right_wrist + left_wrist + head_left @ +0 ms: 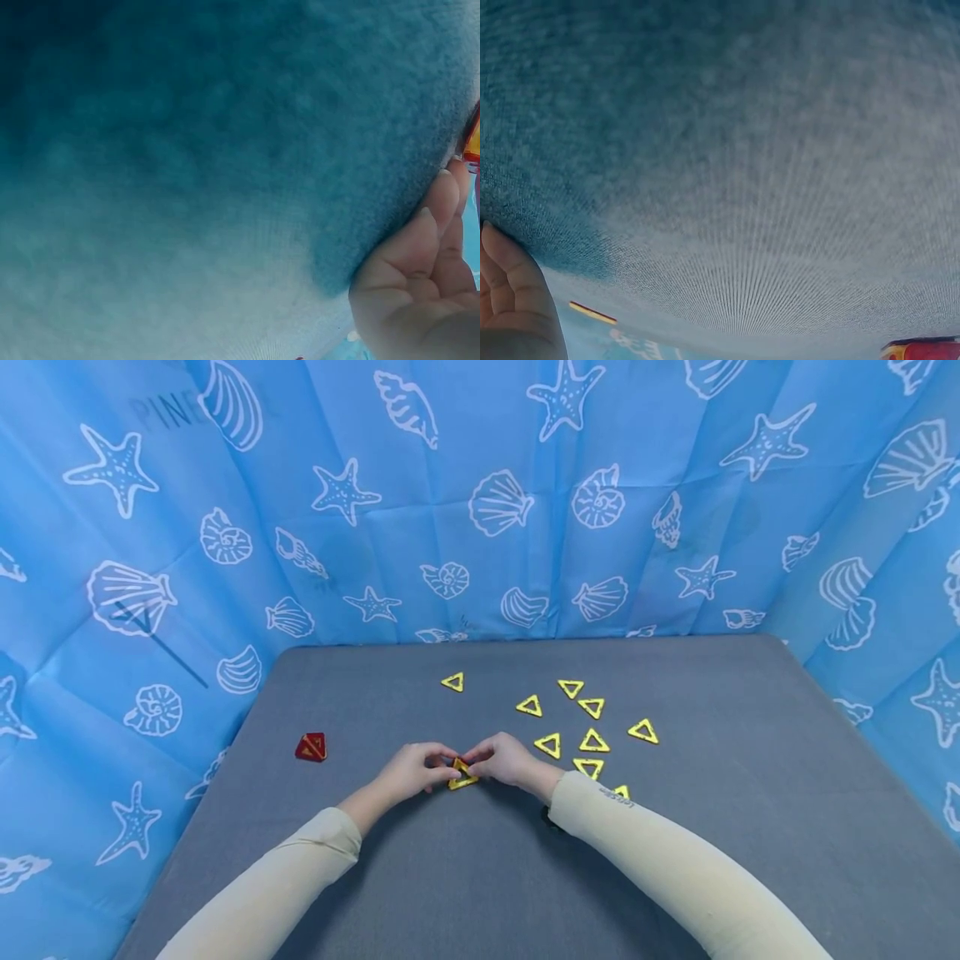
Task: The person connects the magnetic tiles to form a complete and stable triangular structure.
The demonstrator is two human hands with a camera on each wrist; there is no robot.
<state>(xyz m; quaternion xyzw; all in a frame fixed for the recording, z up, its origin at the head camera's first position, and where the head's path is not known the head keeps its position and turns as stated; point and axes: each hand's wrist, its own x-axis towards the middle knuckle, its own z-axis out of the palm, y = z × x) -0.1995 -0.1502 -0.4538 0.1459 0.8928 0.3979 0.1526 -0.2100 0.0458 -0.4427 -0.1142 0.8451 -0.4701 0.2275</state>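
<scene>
At the left on the grey table (390,877), two red triangular pieces (311,747) lie with edges together, making one angular patch, well apart from both hands. In the left wrist view, a red and yellow piece shows at the bottom right corner, cut by the border.

Next comes the left hand (415,769), which pinches the left side of a yellow triangular frame (463,783) between thumb and forefinger, with a narrow gap. This frame is near the middle of the table, between the two hands. Its one corner points to the far edge, and its base lies on the near side, slanting slightly. The sides look almost equal, so I cannot tell a long axis. A bit of red is visible at its top; fingers cover part of it.

Farther back, a single yellow triangle (459,676) points to the left.

The right hand (510,760) pinches the same frame from the right, thumb and forefinger close together.

To the right of it, more yellow triangles (594,748) lie scattered, pointing in different directions; one is partly hidden by the right sleeve (637,835). Behind the table hangs a blue curtain (420,552) with white shells and starfish.
</scene>
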